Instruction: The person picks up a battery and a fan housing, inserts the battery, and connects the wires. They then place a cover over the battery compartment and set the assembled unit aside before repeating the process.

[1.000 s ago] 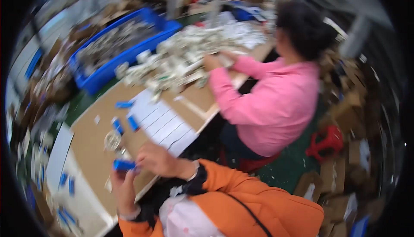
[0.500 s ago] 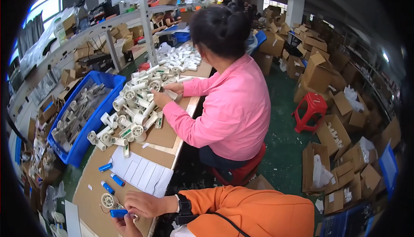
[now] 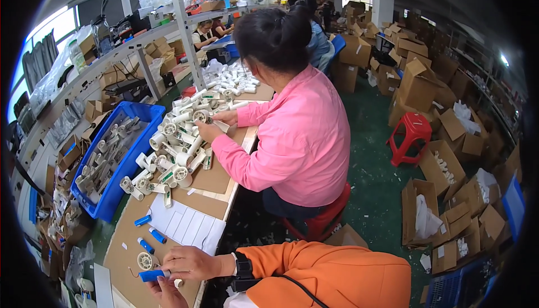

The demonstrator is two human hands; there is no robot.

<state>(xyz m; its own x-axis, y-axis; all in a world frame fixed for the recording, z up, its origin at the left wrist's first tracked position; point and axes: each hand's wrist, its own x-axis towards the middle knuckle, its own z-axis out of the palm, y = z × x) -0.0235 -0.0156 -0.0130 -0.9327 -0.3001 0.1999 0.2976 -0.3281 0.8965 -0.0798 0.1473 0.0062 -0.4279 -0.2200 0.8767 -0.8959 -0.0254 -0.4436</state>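
Note:
At the near end of the bench, my left hand pinches a blue cylindrical battery with a thin wire at its far end. My right hand is closed over the battery's right end, its fingertips meeting the left hand's. A small white cylindrical part shows just below the right hand; whether it is held is unclear. Just beyond the battery is a white plastic part with a spoked round face. Three more blue batteries lie farther up the bench, the nearest battery close to that part.
White sheets of paper lie beyond my hands. A heap of white plastic housings covers the bench ahead, beside a blue crate of similar parts. A co-worker in a pink shirt handles parts there. Cartons and a red stool stand at right.
The view has shifted slightly. Both hands stay together at the battery, which now lies more level and shows more of its length.

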